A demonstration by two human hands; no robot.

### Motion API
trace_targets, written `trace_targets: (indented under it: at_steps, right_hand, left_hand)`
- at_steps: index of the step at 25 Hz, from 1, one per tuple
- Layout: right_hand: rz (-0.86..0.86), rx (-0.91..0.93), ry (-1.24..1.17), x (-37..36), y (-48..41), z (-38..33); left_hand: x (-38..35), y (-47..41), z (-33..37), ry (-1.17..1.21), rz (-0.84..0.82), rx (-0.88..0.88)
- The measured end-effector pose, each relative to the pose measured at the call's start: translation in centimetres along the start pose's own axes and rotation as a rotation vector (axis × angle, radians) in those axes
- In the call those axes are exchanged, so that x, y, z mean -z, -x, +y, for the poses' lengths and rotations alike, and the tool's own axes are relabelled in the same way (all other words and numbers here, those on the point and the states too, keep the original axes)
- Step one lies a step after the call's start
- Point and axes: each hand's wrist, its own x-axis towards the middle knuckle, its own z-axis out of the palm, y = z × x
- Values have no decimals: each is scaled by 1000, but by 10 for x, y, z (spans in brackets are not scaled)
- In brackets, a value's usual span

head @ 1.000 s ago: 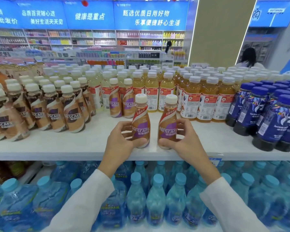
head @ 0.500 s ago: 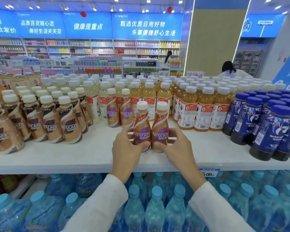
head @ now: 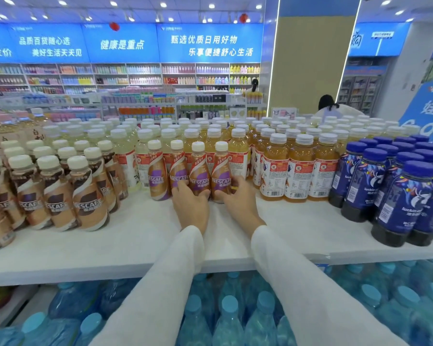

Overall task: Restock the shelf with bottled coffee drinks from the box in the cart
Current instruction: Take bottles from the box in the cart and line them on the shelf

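The left grip (head: 191,204) clasps one coffee bottle (head: 198,171), the right grip (head: 238,196) a second bottle (head: 221,171), both upright on the shelf (head: 135,236). I'd square them flush against the matching pair (head: 158,176) just beyond the grips, labels forward, then release gently.

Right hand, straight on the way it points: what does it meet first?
The right hand grips a purple-label Nescafé bottle. Straight on, bottle and fingers would likely meet the red-labelled amber bottle directly behind; the gap looks slight, but depth is unclear.
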Motion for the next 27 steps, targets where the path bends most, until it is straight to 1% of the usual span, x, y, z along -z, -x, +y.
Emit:
trace_targets:
  at_steps: [4,15,27]
  right_hand:
    - [11,49,32,-6,-9,9]
    - [13,65,77,-12,-19,11]
    - [18,59,87,-14,-24,19]
  left_hand:
    - [-3,-4,0,43,-1,17]
    - [-6,-7,1,12,14,25]
    - [-8,-11,0,31,19,44]
